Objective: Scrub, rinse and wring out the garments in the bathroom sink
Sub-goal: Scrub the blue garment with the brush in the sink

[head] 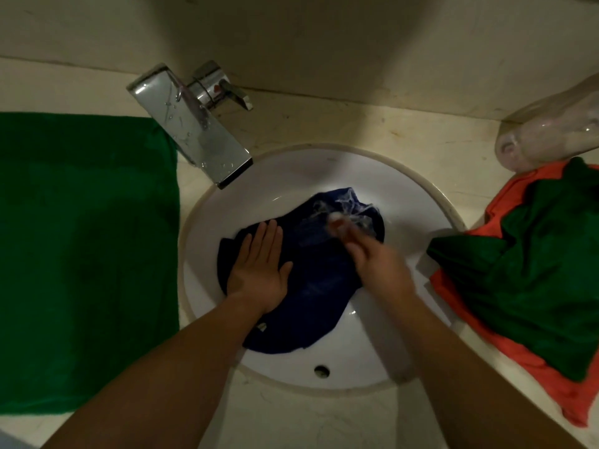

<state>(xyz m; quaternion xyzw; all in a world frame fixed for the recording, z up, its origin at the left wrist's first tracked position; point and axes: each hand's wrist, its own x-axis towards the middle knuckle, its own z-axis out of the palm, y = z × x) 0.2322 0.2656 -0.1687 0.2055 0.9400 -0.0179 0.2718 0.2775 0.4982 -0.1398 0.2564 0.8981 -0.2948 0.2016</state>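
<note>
A dark blue garment (311,286) lies spread in the white round sink (405,202), with soap foam on its far part. My left hand (259,270) presses flat on its left side, fingers straight. My right hand (372,257) is motion-blurred over the garment's right side; its fingers seem to pinch a small reddish thing (335,222) against the foamy cloth, and I cannot make out what it is.
A chrome faucet (194,131) reaches over the sink's back left rim. A green cloth (84,260) lies flat on the counter at left. Green garments (534,286) over an orange one (505,345) are piled at right. A clear plastic bag (551,131) sits behind them.
</note>
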